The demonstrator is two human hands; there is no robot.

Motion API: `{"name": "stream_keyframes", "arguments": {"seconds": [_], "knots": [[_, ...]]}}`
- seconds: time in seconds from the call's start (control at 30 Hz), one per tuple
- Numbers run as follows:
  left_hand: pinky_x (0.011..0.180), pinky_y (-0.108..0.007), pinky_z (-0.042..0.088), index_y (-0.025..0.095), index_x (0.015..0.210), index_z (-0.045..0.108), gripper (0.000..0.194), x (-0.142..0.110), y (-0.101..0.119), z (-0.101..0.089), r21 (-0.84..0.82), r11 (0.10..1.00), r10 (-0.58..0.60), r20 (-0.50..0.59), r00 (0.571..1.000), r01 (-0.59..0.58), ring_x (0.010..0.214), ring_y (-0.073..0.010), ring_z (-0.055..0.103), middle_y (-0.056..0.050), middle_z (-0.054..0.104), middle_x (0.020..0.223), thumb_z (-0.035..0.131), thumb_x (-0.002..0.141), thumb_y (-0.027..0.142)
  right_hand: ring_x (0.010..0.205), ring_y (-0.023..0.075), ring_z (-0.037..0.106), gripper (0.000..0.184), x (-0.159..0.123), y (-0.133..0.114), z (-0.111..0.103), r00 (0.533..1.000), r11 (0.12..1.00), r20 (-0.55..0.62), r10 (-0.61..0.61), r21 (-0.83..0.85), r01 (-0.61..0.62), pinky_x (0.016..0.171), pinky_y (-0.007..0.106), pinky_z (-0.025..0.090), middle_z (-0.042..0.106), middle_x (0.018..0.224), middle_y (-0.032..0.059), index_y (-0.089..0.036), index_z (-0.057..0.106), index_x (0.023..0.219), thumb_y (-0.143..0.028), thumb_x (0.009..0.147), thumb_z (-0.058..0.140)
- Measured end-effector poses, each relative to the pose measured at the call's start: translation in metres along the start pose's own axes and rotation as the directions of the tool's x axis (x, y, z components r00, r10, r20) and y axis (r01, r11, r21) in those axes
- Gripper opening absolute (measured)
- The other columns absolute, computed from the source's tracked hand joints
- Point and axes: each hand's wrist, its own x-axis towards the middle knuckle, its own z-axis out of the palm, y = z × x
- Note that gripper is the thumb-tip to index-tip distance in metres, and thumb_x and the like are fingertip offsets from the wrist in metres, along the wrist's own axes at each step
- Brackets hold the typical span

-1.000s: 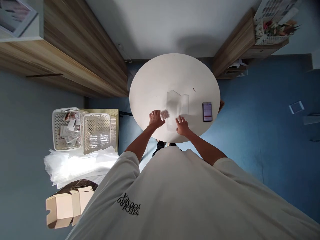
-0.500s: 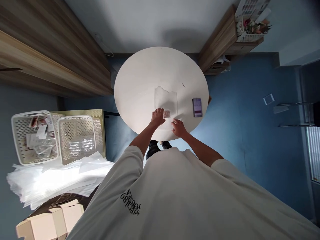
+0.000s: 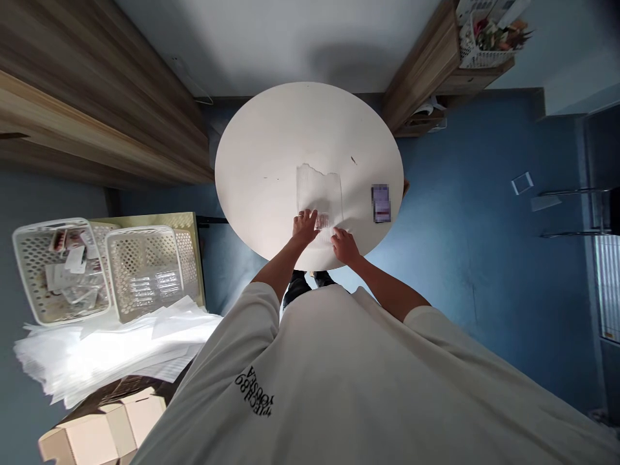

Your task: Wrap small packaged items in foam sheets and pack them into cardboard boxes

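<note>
A thin, translucent white packing sheet (image 3: 320,182) with a ragged far edge lies on the round white table (image 3: 261,142). On its near part rests a small clear pack (image 3: 321,221) with reddish contents. My left hand (image 3: 305,227) lies at the left side of the pack, fingers spread and resting on the sheet. At the sheet's near right edge is my right hand (image 3: 345,246), its fingers curled and pinched together on the sheet. How firmly they grip it is too small to tell.
A phone (image 3: 381,203) lies on the table's right side. To the left stand two white plastic baskets (image 3: 110,271) with clear packs, beside a pile of white sheets (image 3: 116,342) and a cardboard box (image 3: 104,429). Wooden cabinets (image 3: 159,116) flank the table.
The view has shifted slightly. My hands stay close to the same places on the sheet, with the right hand only a little moved. The pack has hardly moved.
</note>
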Motion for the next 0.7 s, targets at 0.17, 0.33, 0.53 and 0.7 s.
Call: {"name": "stream_keyframes", "arguments": {"seconds": [0.17,0.33,0.53,0.7], "knots": [[0.121,-0.05,0.037,0.025,0.168,0.028,0.069,-0.011,-0.002,-0.014,-0.015,1.0,0.001,0.016,1.0,-0.001,0.151,-0.035,0.044,-0.017,0.044,0.166,0.052,0.106,0.039,0.143,0.0352,0.046,0.034,0.004,-0.003,-0.005,0.999,0.999,-0.037,0.024,0.044,-0.023,0.112,0.049,0.039,0.051,0.16,0.0181,-0.017,0.072,0.115,-0.013,0.097,0.044],[0.12,-0.048,0.038,0.024,0.152,0.053,0.049,-0.024,-0.012,-0.036,-0.01,1.0,-0.006,0.027,1.0,0.006,0.143,-0.0319,0.052,-0.014,0.054,0.158,0.042,0.11,0.046,0.107,0.0315,0.066,0.028,0.024,0.004,-0.028,0.999,0.992,0.021,0.047,0.113,-0.049,0.1,0.044,0.046,0.073,0.119,0.0168,-0.018,0.07,0.113,-0.016,0.099,0.045],[0.124,-0.049,0.034,0.024,0.139,0.062,0.057,-0.029,-0.009,-0.045,0.071,0.981,0.167,0.156,0.973,-0.18,0.146,-0.0341,0.049,-0.012,0.058,0.153,0.072,0.093,0.056,0.098,0.0278,0.07,0.024,0.057,0.018,-0.052,0.982,0.947,0.123,0.144,0.271,-0.172,0.08,0.034,0.051,0.077,0.113,0.0112,-0.021,0.067,0.118,-0.022,0.102,0.048],[0.117,-0.047,0.041,0.023,0.127,0.068,0.027,-0.019,-0.001,-0.036,0.134,0.987,0.076,0.118,0.99,-0.091,0.131,-0.0292,0.062,-0.013,0.063,0.142,0.054,0.104,0.029,0.109,0.0269,0.071,0.031,0.062,0.021,-0.055,0.978,0.925,0.119,0.171,0.322,-0.201,0.086,0.032,0.053,0.076,0.123,0.0105,-0.022,0.066,0.127,-0.03,0.107,0.044]]}}
